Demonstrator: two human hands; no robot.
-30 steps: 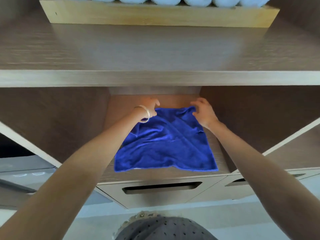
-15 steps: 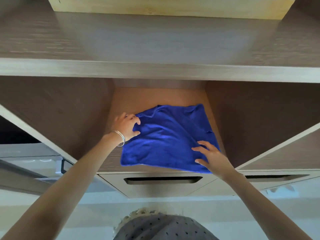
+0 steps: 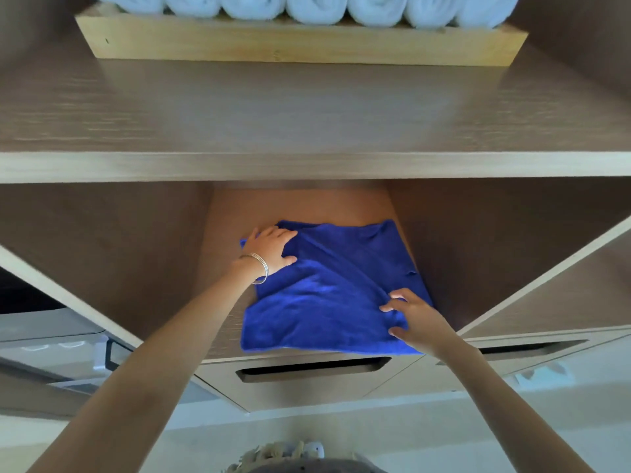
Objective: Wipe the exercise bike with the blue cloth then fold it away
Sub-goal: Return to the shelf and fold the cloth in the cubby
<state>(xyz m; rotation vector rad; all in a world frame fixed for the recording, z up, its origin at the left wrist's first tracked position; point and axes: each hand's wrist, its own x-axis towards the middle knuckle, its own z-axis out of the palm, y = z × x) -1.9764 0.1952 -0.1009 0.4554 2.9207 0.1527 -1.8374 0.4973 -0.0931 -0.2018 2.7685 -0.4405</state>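
The blue cloth (image 3: 327,298) lies spread and creased on the floor of a wooden shelf compartment (image 3: 218,302). Its near edge reaches the compartment's front lip. My left hand (image 3: 269,250), with thin bangles on the wrist, rests on the cloth's far left corner with fingers laid fairly flat. At the near right corner, my right hand (image 3: 409,319) pinches the cloth between curled fingers and thumb, and creases run toward it. The exercise bike is out of view.
A wide wooden shelf (image 3: 307,165) overhangs the compartment. On it stands a pale wooden tray (image 3: 300,42) holding several rolled white towels (image 3: 307,8). Drawer fronts with slot handles (image 3: 314,370) sit below the cloth. Compartment side walls close in left and right.
My left hand slid up along the cloth's left edge to the far corner and flattened. My right hand stayed at the near right corner. The view tilted up, showing the rolled towels.
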